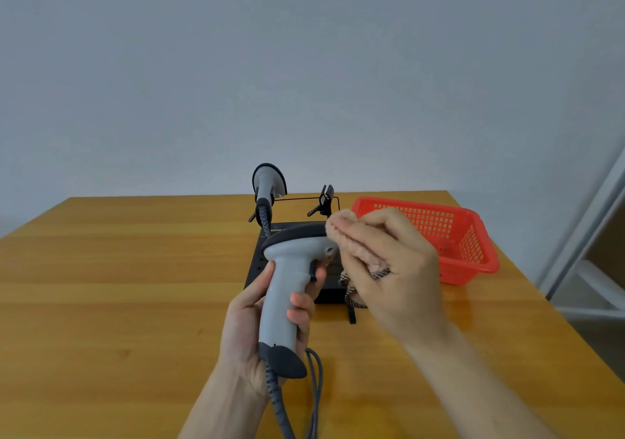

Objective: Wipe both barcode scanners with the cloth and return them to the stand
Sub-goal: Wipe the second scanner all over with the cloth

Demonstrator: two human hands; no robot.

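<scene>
My left hand (267, 323) grips the handle of the grey barcode scanner (282, 269) above the stand (256, 262). My right hand (389, 262) pinches the pink cloth (348, 235) against its head. I judge the wiping is under way. Next it needs the empty cradle (326, 198), beside the other scanner (267, 181). The hanging cable (316, 388) may catch, and the red basket (466, 235) is near.

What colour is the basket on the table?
Red, with a grid of holes in its walls. The basket shows best in the head view, the only one here.
</scene>
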